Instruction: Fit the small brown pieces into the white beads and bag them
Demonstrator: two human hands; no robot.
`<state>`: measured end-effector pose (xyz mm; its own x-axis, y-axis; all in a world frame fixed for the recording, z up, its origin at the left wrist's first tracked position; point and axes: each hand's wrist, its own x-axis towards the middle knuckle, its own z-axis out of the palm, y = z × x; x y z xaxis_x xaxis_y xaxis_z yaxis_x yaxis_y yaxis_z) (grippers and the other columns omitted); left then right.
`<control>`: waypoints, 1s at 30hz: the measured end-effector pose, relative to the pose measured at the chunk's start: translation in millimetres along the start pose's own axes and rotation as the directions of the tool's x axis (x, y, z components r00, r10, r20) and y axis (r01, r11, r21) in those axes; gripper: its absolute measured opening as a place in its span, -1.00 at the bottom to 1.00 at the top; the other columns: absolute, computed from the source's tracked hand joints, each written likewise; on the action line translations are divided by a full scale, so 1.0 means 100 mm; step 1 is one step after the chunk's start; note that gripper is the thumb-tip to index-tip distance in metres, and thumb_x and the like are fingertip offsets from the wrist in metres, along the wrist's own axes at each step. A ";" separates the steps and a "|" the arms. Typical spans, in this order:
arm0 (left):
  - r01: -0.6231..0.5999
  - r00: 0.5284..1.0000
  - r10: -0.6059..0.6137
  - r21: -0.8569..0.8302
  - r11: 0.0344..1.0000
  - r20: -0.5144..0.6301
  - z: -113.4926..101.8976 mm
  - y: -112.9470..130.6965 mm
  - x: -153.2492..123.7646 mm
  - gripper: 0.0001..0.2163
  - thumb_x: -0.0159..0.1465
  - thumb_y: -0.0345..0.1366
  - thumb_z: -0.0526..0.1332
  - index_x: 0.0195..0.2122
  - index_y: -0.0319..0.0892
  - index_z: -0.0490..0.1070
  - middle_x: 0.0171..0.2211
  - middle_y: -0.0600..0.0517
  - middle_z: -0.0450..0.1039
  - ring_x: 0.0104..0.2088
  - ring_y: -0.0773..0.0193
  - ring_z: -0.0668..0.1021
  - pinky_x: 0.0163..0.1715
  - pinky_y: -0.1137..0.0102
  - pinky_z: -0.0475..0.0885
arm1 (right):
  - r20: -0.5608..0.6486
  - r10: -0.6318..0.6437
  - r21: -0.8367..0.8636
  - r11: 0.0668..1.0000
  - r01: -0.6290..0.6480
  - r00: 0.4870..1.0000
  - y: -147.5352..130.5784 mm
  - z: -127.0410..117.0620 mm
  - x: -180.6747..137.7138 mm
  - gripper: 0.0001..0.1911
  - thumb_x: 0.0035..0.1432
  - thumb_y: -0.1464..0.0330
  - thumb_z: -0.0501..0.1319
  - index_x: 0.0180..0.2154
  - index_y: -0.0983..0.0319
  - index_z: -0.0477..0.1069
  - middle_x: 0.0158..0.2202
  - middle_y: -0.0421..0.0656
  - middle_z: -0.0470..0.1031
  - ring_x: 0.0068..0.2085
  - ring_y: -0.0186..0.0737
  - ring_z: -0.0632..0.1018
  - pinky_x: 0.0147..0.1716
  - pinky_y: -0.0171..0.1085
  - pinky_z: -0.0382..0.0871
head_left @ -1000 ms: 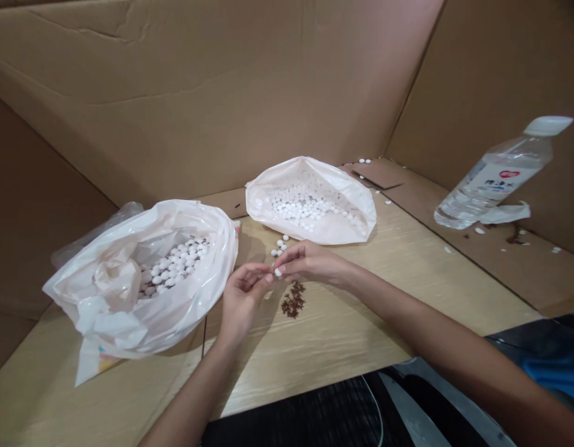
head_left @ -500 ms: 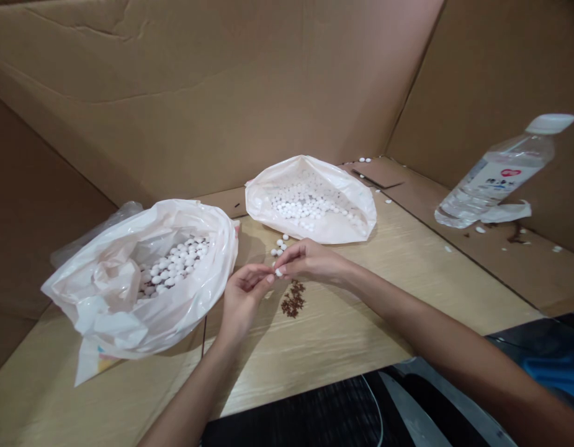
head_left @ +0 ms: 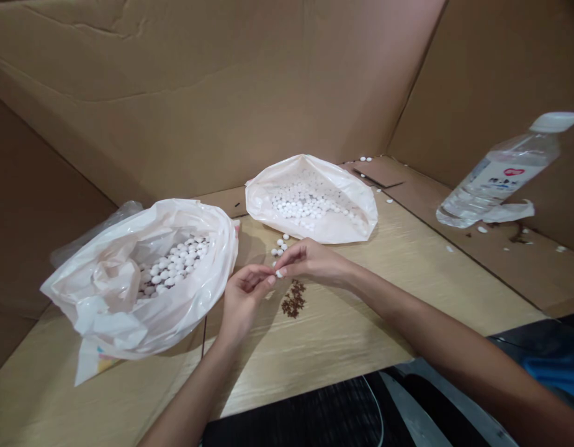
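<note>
My right hand pinches a small white ball between thumb and fingertips. Right up against it, the thumb and fingers of my left hand are closed; whatever they hold is too small to make out. Just below the fingertips, a little heap of small reddish-brown pieces lies on the table. Several loose white balls sit behind my hands. An open white plastic bag full of white balls is left of my left hand, and another white bag with smaller-looking white balls lies behind my right.
A clear water bottle with a white cap stands at the right, beside a white scrap. Cardboard walls enclose the table. A flat cardboard piece and scattered white bits lie at the back right. Something dark is below the front edge.
Almost nothing differs. Both hands stay together at the white ball, with only a very slight shift of the fingertips and of the camera view.
</note>
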<state>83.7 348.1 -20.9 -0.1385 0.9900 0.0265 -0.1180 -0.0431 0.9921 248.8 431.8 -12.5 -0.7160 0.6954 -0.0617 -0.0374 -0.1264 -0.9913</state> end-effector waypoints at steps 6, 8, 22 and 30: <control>-0.009 1.000 0.009 0.015 1.000 -0.009 0.00 0.00 -0.01 -0.84 0.00 -0.32 0.43 -0.41 -0.20 0.51 -0.37 0.00 0.59 -0.29 0.22 0.60 -0.21 0.38 0.48 | 0.000 -0.012 -0.057 0.998 0.012 1.000 -0.02 0.00 -0.01 -0.86 -0.13 0.39 0.41 -0.40 0.21 0.62 -0.42 -0.17 0.58 -0.40 -0.34 0.47 -0.36 -0.33 0.30; -0.010 1.000 0.010 0.016 1.000 -0.009 0.00 0.00 -0.01 -0.84 0.00 -0.32 0.43 -0.42 -0.20 0.50 -0.37 0.00 0.59 -0.29 0.23 0.60 -0.21 0.39 0.48 | -0.002 -0.019 -0.067 0.998 0.018 1.000 -0.03 0.01 -0.02 -0.85 -0.12 0.38 0.41 -0.39 0.21 0.62 -0.42 -0.17 0.58 -0.40 -0.34 0.47 -0.37 -0.33 0.30; -0.008 1.000 0.008 -0.002 1.000 -0.010 0.01 0.03 -0.01 -0.84 -0.03 -0.32 0.44 -0.46 -0.19 0.49 -0.39 0.02 0.57 -0.32 0.26 0.58 -0.24 0.40 0.47 | -0.002 -0.100 -0.128 0.987 0.098 0.995 -0.04 0.03 -0.05 -0.85 -0.09 0.35 0.40 -0.38 0.23 0.61 -0.42 -0.16 0.57 -0.40 -0.33 0.47 -0.35 -0.30 0.32; -0.027 1.000 0.027 -0.014 1.000 -0.008 -0.01 0.00 0.00 -0.85 -0.02 -0.35 0.44 -0.48 -0.17 0.48 -0.45 0.06 0.51 -0.38 0.34 0.54 -0.31 0.47 0.44 | -0.003 -0.132 -0.167 0.977 0.130 0.991 -0.07 0.05 -0.07 -0.87 -0.07 0.37 0.39 -0.37 0.23 0.62 -0.42 -0.15 0.56 -0.40 -0.33 0.45 -0.35 -0.30 0.30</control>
<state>82.9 347.8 -20.6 -0.1491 0.9874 0.0521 -0.1279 -0.0715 0.9892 250.3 424.8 -4.1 -0.7027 0.7080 0.0698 -0.0135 0.0849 -0.9963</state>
